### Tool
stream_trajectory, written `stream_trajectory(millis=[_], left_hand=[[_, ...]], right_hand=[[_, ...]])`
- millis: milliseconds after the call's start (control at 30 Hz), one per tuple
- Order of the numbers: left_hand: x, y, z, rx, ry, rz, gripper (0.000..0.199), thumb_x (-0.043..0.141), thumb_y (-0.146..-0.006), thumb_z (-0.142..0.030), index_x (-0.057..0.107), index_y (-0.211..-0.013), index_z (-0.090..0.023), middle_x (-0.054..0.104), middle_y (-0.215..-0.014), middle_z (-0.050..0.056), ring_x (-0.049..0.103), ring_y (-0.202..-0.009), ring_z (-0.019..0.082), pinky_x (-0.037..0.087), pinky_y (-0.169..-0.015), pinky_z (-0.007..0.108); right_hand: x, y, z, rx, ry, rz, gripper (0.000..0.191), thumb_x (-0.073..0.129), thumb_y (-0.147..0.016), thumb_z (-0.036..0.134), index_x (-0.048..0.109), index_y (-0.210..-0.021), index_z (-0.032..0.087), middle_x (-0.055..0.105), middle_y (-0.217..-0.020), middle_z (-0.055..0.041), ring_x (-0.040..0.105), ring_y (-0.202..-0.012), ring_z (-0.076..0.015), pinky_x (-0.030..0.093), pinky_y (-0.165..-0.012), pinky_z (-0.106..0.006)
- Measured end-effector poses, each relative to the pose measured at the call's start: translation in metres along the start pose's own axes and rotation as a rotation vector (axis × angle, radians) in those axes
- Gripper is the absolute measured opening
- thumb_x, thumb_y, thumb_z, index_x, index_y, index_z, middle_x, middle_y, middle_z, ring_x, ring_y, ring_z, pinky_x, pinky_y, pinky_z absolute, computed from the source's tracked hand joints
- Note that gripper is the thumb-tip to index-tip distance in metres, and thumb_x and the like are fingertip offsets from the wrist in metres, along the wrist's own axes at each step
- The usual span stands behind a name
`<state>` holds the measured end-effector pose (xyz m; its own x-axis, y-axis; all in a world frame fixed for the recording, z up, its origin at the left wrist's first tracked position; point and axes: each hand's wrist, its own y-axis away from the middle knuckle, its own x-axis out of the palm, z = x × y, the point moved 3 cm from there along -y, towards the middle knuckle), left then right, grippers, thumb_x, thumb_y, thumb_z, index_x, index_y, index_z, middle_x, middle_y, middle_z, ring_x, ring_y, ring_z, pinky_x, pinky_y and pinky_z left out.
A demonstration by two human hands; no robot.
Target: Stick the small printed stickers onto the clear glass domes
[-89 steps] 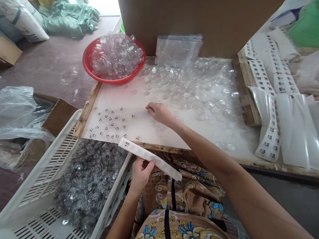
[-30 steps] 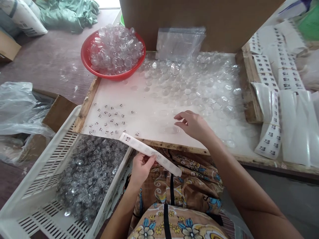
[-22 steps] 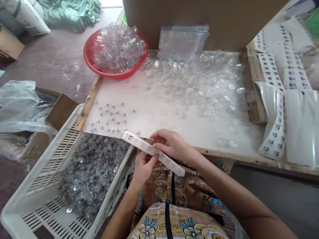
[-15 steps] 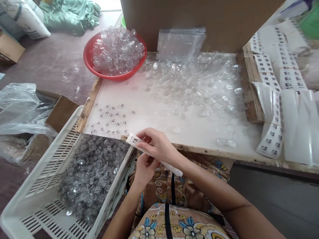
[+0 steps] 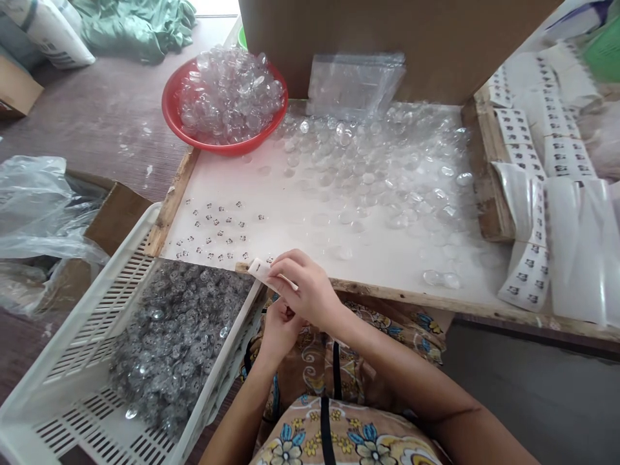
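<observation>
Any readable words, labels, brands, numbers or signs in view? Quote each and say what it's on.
None readable.
White sack with dark print, far left: too blurred.
White paper strip at the hands: one small dark mark, too small.
White sticker sheets with small black pictures, right: no legible text.

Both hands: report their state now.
Left hand: closed, holding the paper strip, grip partly hidden.
Right hand: fingertips closed at the strip; anything pinched can't be told.
</observation>
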<state>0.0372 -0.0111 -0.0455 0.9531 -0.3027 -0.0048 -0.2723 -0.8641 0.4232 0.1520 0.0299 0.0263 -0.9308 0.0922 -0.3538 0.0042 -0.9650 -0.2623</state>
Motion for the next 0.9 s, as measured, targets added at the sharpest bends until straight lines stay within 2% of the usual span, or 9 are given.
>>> stream_trajectory(millis=[67, 133, 267, 367, 567, 767, 900], left_hand=[[-0.001, 0.001, 0.004, -0.062, 0.076, 0.009, 0.022, 0.073, -0.072, -0.034, 0.064, -0.075, -0.015, 0.066, -0.064, 0.002, 0.063, -0.06, 0.019, 0.055, -0.058, 0.031], [-0.002, 0.002, 0.007, -0.099, 0.109, 0.004, 0.026, 0.074, -0.073, -0.039, 0.067, -0.081, -0.015, 0.071, -0.073, 0.004, 0.068, -0.066, 0.022, 0.059, -0.064, 0.035], [-0.004, 0.002, 0.007, -0.081, 0.073, -0.007, 0.026, 0.075, -0.073, -0.04, 0.069, -0.08, -0.016, 0.073, -0.073, 0.006, 0.07, -0.066, 0.023, 0.061, -0.063, 0.035], [-0.003, 0.001, 0.005, -0.061, 0.069, 0.005, 0.025, 0.075, -0.074, -0.04, 0.07, -0.081, -0.016, 0.073, -0.073, 0.005, 0.071, -0.066, 0.023, 0.061, -0.062, 0.034], [-0.005, 0.001, 0.003, -0.074, 0.076, -0.008, 0.025, 0.076, -0.073, -0.04, 0.07, -0.079, -0.016, 0.074, -0.072, 0.005, 0.071, -0.064, 0.023, 0.061, -0.062, 0.035], [-0.007, 0.0, 0.004, -0.061, 0.065, -0.008, 0.024, 0.074, -0.075, -0.039, 0.07, -0.08, -0.016, 0.074, -0.072, 0.005, 0.071, -0.065, 0.023, 0.061, -0.061, 0.034], [-0.006, 0.0, 0.003, -0.057, 0.067, -0.005, 0.024, 0.075, -0.074, -0.04, 0.07, -0.079, -0.016, 0.074, -0.072, 0.005, 0.071, -0.065, 0.023, 0.06, -0.061, 0.033]], right_hand=[[-0.017, -0.01, -0.012, 0.104, -0.109, -0.025, 0.015, 0.057, -0.092, 0.033, 0.059, -0.084, 0.021, 0.062, -0.083, -0.0044, 0.058, -0.077, -0.0162, 0.048, -0.068, -0.028], [-0.038, -0.023, -0.033, 0.239, -0.115, -0.072, 0.016, 0.058, -0.089, 0.035, 0.057, -0.082, 0.02, 0.059, -0.073, -0.0012, 0.053, -0.066, -0.0138, 0.044, -0.061, -0.026], [-0.064, -0.047, -0.073, 0.42, 0.132, -0.001, 0.01, 0.059, -0.082, 0.029, 0.06, -0.078, 0.02, 0.059, -0.066, 0.0013, 0.049, -0.058, -0.0123, 0.036, -0.056, -0.025], [-0.063, -0.059, -0.085, 0.43, 0.281, 0.096, 0.006, 0.06, -0.08, 0.026, 0.061, -0.076, 0.021, 0.063, -0.068, 0.0008, 0.052, -0.06, -0.0132, 0.036, -0.058, -0.025], [-0.052, -0.07, -0.081, 0.4, 0.425, 0.198, 0.006, 0.059, -0.079, 0.017, 0.063, -0.076, 0.02, 0.065, -0.071, 0.0002, 0.054, -0.064, -0.0135, 0.035, -0.059, -0.025], [-0.047, -0.072, -0.079, 0.406, 0.461, 0.236, 0.008, 0.058, -0.082, 0.014, 0.064, -0.079, 0.019, 0.066, -0.074, -0.0013, 0.056, -0.067, -0.015, 0.036, -0.062, -0.025], [-0.039, -0.068, -0.078, 0.349, 0.616, 0.242, 0.012, 0.055, -0.084, 0.013, 0.066, -0.084, 0.019, 0.067, -0.08, -0.0054, 0.057, -0.073, -0.0181, 0.036, -0.065, -0.027]])
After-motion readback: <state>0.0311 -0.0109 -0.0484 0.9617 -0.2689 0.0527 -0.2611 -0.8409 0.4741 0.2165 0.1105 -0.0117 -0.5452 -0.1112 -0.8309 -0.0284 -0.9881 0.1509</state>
